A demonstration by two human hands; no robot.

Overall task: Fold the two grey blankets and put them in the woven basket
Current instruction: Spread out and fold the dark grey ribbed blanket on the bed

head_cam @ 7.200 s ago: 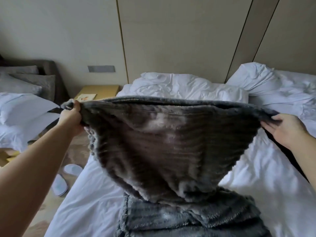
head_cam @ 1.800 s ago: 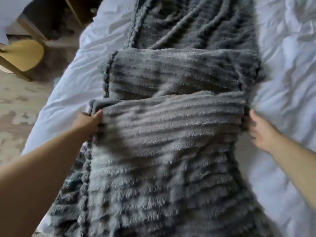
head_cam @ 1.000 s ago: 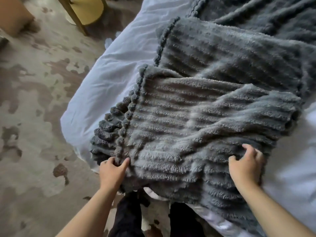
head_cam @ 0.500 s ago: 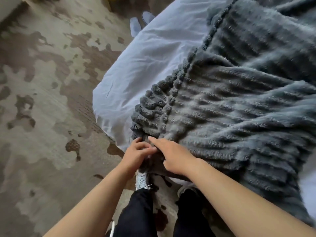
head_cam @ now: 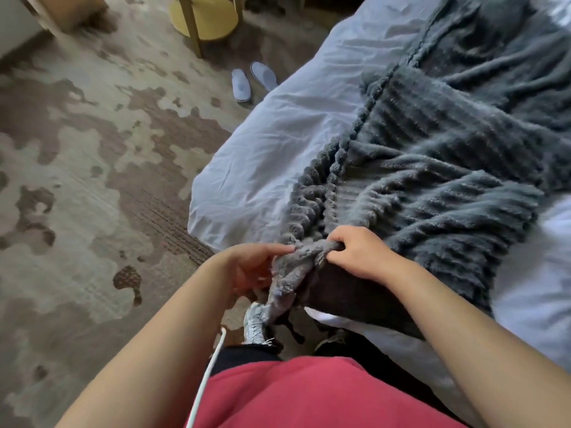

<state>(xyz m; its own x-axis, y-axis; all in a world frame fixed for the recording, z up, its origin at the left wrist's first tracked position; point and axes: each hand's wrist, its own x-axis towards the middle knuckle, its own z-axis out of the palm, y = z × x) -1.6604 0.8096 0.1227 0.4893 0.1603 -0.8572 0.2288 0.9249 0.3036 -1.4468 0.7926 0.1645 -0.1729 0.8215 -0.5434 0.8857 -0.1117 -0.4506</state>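
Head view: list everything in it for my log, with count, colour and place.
bed sheet: one, white, right half
grey blanket: at least one, dark grey, ribbed, layered on the sheet
carpet: one, beige with brown patches, left
slippers: two, white, on the carpet beside the sheet's edge
side table: one, yellow shelf, wooden legs, top edge
cable: one, white, at the person's front
sneaker: one, pale, below the blanket's corner
top: one, red, bottom edge
left hand: one, holds the blanket's hanging corner
right hand: one, grips the blanket's edge
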